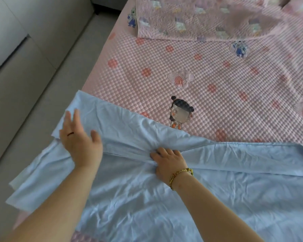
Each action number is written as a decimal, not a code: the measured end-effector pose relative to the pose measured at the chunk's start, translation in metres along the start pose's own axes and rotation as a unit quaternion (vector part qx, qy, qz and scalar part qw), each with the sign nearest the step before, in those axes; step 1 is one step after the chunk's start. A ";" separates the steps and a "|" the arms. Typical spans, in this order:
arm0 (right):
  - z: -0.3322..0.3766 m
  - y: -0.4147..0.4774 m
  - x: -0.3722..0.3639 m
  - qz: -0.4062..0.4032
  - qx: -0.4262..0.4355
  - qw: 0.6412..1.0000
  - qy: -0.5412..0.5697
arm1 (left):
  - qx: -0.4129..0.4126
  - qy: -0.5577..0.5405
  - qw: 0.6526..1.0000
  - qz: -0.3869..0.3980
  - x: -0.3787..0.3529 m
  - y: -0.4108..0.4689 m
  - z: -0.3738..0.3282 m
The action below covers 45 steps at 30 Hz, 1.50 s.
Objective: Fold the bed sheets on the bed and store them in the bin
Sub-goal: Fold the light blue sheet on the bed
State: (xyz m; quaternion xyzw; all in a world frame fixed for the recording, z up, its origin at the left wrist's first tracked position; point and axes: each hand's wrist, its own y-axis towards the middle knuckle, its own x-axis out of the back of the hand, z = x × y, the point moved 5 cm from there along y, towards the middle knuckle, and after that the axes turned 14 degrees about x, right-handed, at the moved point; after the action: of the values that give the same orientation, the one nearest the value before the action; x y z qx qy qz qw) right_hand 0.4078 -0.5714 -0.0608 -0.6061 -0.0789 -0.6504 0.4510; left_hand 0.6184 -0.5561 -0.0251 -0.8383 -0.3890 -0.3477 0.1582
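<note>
Leftmost, a grey floor [33,105] is running along the bed's edge, with a pale cabinet front [5,32] cut off by the frame's left border. A light blue sheet [164,198] is lying across the near part of the bed, its left end hanging past the mattress edge in at least two loose layers; how many layers are stacked there is hard to make out.

The left hand [79,138] is lying flat, palm down, on the sheet's upper left flap, fingers straight and slightly spread, gripping nothing. A thin red mark or thread is showing on the back of it; which one, cannot tell.

The right hand [168,163] is pressing on the bunched ridge of the sheet near the middle, where creases are radiating outward. Its fingers are curled together into the cloth and their tips are hidden in the folds, so whether they are pinching fabric or only pressing is unclear. A gold and red bracelet [181,175] is sitting on that wrist.

Beyond the sheet, a pink bumpy bedspread [217,75] with cartoon figures is covering the mattress. A folded pink quilt [208,18] is lying at the far end, cut off at the top. The sheet's right end is running out of frame. No bin is showing.
</note>
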 end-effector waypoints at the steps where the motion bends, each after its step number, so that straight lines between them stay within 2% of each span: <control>1: -0.002 -0.002 0.002 0.010 0.007 1.000 -0.009 | -0.102 0.028 0.992 0.065 -0.020 -0.027 -0.021; 2: -0.007 -0.007 0.004 0.022 0.013 0.999 -0.025 | -0.157 0.078 0.973 0.151 -0.044 -0.051 -0.030; 3: -0.014 -0.015 0.008 0.036 0.009 0.998 -0.043 | -0.153 0.132 0.949 0.241 -0.065 -0.069 -0.031; 4: -0.025 -0.024 0.011 0.054 0.005 0.997 -0.062 | -0.110 0.201 0.921 0.314 -0.084 -0.081 -0.023; 5: -0.042 -0.037 0.012 0.073 0.000 0.994 -0.078 | -0.082 0.266 0.893 0.352 -0.102 -0.091 -0.014; 7: -0.081 -0.061 0.015 0.140 -0.035 0.984 -0.109 | -0.059 0.331 0.866 0.369 -0.117 -0.095 -0.002; 11: -0.175 -0.121 0.015 0.296 -0.146 0.927 -0.180 | -0.051 0.357 0.861 0.359 -0.125 -0.092 0.003; 14: -0.223 -0.182 0.018 0.340 -0.241 0.886 -0.202 | -0.052 0.358 0.865 0.346 -0.129 -0.094 0.002; 17: -0.246 -0.241 0.019 0.252 -0.331 0.880 -0.230 | -0.052 0.348 0.875 0.332 -0.131 -0.093 0.005; 20: -0.237 -0.295 -0.013 0.060 -0.406 0.885 -0.218 | -0.056 0.339 0.880 0.328 -0.132 -0.094 0.003; 22: -0.223 -0.321 -0.047 -0.052 -0.389 0.909 -0.144 | -0.051 0.335 0.886 0.316 -0.130 -0.092 0.003; 25: -0.214 -0.339 -0.098 -0.013 -0.423 0.906 -0.024 | -0.081 0.309 0.913 0.253 -0.126 -0.092 -0.001; 27: -0.216 -0.342 -0.113 -0.043 -0.424 0.903 0.048 | -0.121 0.295 0.921 0.222 -0.126 -0.115 -0.018; 28: -0.218 -0.341 -0.113 -0.083 -0.421 0.901 0.060 | -0.164 0.270 0.921 0.227 -0.129 -0.139 -0.033; 30: -0.222 -0.347 -0.111 -0.140 -0.413 0.896 0.085 | -0.291 0.200 0.898 0.263 -0.147 -0.213 -0.074; 31: -0.228 -0.354 -0.115 -0.157 -0.417 0.891 0.084 | -0.356 0.160 0.873 0.294 -0.160 -0.256 -0.095; 33: -0.239 -0.374 -0.111 -0.238 -0.437 0.866 0.039 | -0.435 0.118 0.823 0.346 -0.184 -0.331 -0.129; 36: -0.265 -0.427 -0.124 -0.237 -0.505 0.829 0.035 | -0.481 0.128 0.772 0.396 -0.223 -0.406 -0.159; 38: -0.284 -0.470 -0.156 -0.213 -0.549 0.798 0.131 | -0.510 0.154 0.739 0.412 -0.246 -0.443 -0.175; 40: -0.302 -0.504 -0.174 -0.194 -0.577 0.780 0.144 | -0.540 0.166 0.713 0.415 -0.264 -0.471 -0.190; 42: -0.324 -0.527 -0.186 -0.184 -0.587 0.776 0.144 | -0.554 0.172 0.703 0.412 -0.284 -0.496 -0.208; 45: -0.346 -0.534 -0.209 -0.161 -0.594 0.776 0.141 | -0.566 0.180 0.711 0.377 -0.306 -0.516 -0.236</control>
State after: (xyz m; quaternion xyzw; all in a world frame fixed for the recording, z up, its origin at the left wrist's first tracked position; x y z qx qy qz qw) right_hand -0.2345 -0.3838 -0.0907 -0.6333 0.2908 -0.7097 -0.1037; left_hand -0.0227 -0.5146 -0.0762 -0.7694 0.2644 -0.5586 -0.1613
